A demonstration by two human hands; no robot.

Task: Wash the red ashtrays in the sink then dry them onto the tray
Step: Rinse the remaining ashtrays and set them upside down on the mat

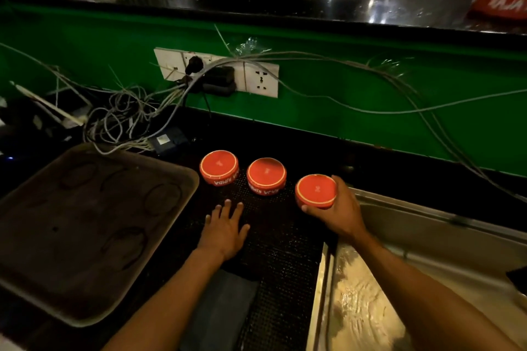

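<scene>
Red ashtray [316,190], upside down, sits at the mat's right end beside the sink [405,225]; my right hand [340,209] curls round its rim. Two more ashtrays [219,167] [266,175] wait in a row to its left. Left hand [225,226] lies flat, fingers spread, on the mat [279,251]. Tray [85,225] further left. Advice: lift clear, carry level over the sink edge, keep cables dry.

white lettering on red ashtrays
the left ashtray [219,167] and middle ashtray [266,176] carried upside-down "raja rimba" on their sides.
</scene>
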